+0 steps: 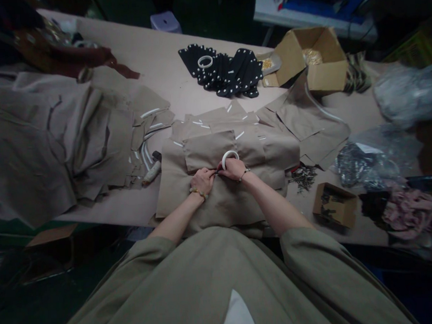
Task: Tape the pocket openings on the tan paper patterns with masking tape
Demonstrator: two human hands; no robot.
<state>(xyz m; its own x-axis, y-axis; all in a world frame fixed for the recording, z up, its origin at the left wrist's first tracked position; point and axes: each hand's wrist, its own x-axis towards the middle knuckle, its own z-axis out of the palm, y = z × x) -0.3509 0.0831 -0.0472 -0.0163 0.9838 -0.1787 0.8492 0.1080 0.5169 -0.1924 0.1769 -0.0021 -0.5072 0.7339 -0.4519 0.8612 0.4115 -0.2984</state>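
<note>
The stack of taupe fabric panels (228, 204) lies on the desk (125, 204), directly before the person. On it, near its middle, the left hand (202, 181) has bent fingers touching the cloth; whether they grip it cannot be told. Just beside it, also on the stack, the right hand (233, 169) is curled closed around a white tape roll (230, 154). A dark item between the fingertips is too small to identify. Left of the stack lie a spool (152, 173) and a large fabric heap (39, 136). Beyond the stack is white-dotted black fabric (233, 73); right of it, loose metal pieces (304, 177) and a small open cardboard box (346, 209).
</note>
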